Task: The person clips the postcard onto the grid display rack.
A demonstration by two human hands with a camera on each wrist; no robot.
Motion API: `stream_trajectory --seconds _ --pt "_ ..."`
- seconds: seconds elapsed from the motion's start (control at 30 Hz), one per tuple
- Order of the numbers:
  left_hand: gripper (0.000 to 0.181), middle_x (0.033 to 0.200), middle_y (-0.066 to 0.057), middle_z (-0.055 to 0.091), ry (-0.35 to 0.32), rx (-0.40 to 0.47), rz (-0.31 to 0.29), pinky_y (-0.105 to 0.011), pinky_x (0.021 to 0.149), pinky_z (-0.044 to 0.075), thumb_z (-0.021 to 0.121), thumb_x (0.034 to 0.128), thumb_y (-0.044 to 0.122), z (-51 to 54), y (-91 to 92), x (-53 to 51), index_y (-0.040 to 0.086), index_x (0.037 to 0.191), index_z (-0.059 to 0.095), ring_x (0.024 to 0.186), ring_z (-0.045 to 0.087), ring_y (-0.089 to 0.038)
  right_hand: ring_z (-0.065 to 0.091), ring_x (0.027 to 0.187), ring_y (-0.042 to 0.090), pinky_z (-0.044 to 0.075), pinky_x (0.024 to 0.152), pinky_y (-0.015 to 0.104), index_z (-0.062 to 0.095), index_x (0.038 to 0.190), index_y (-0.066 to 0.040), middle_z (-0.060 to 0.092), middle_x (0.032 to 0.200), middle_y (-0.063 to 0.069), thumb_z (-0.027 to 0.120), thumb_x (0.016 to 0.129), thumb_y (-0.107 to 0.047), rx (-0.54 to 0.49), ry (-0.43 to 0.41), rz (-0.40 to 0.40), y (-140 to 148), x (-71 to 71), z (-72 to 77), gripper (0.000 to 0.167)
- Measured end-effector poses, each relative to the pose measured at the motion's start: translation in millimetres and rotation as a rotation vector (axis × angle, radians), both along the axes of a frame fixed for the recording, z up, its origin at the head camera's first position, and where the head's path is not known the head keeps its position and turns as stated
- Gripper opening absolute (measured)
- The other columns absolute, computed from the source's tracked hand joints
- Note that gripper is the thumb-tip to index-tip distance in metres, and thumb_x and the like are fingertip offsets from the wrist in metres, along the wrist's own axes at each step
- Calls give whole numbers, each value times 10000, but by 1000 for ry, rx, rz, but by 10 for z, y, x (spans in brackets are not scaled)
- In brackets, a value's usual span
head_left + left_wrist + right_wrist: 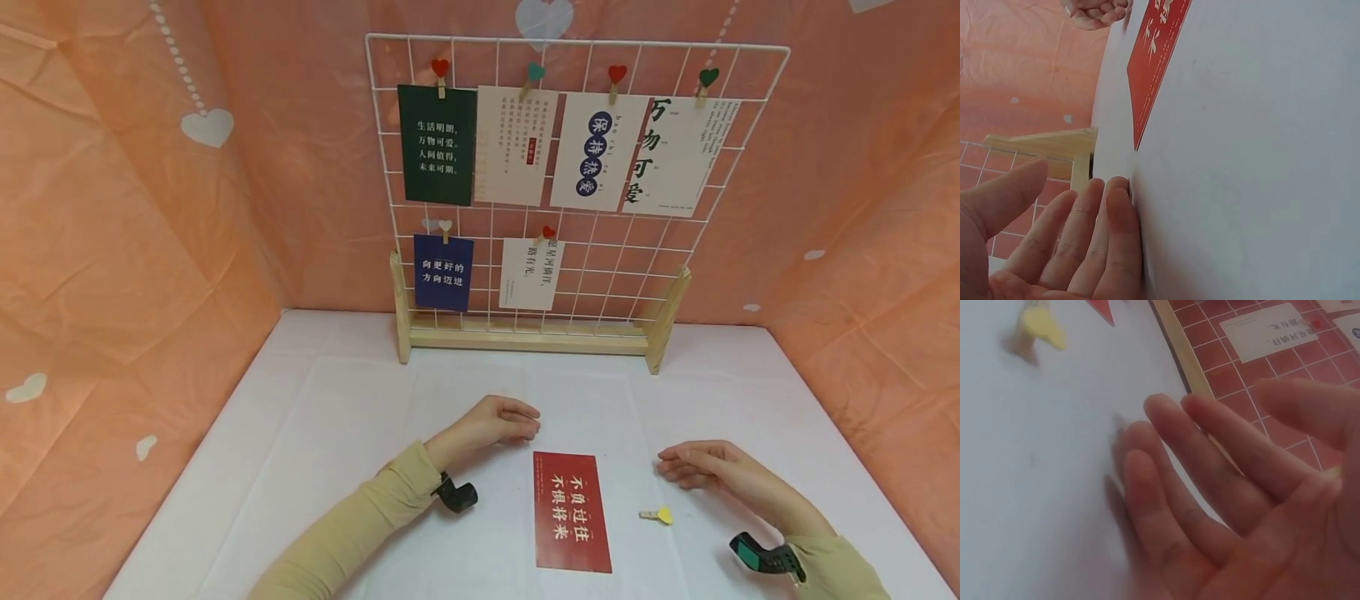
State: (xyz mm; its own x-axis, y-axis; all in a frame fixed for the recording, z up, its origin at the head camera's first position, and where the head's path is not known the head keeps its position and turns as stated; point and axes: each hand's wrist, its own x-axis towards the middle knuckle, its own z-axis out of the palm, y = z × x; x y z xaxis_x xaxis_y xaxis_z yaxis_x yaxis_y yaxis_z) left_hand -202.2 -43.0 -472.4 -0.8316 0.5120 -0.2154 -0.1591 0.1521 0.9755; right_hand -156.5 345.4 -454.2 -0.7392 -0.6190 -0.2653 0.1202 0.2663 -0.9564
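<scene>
A red card with white Chinese characters lies flat on the white table between my two hands. To its right lies a small wooden clothespin with a yellow heart on its end. My left hand rests on the table just beyond the card's upper left corner, holding nothing; its fingers are relaxed in the left wrist view. My right hand rests behind and to the right of the clothespin. In the right wrist view its loosely bent fingers hold nothing.
A white wire grid on a wooden stand stands at the back. Heart clothespins hold several cards on it, including a green card above and a blue card below. Orange cloth with hearts surrounds the table.
</scene>
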Motion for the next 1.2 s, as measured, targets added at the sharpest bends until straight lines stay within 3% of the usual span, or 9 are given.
stream_trajectory --seconds 0.27,0.7,1.0,1.2 --pt "298 987 -88 701 46 -44 -14 -276 756 540 685 889 105 6 13 22 -34 1149 644 843 639 -132 610 1079 199 516 889 292 436 1291 185 622 1217 163 321 1060 -116 -85 -16 66 7 65 -60 396" --pt "284 962 -80 700 55 -69 -36 -275 744 546 679 888 84 32 32 27 -47 1138 647 813 634 -125 614 1064 188 522 871 281 442 1269 202 631 1207 150 332 1052 -83 -110 -12 91 -18 146 -81 374" --pt "281 932 -66 699 112 -118 -76 -279 689 551 704 862 70 27 55 43 -45 1113 654 776 636 -144 615 1047 188 527 855 281 476 1270 174 630 1196 168 322 1049 -61 -99 6 99 -23 179 -78 357" --pt "257 911 -70 699 190 -176 -95 -261 685 543 751 799 32 27 72 75 -17 1042 688 796 641 -121 614 1032 191 525 848 270 506 1270 137 632 1194 161 330 1048 -80 -52 6 105 -13 196 -66 357"
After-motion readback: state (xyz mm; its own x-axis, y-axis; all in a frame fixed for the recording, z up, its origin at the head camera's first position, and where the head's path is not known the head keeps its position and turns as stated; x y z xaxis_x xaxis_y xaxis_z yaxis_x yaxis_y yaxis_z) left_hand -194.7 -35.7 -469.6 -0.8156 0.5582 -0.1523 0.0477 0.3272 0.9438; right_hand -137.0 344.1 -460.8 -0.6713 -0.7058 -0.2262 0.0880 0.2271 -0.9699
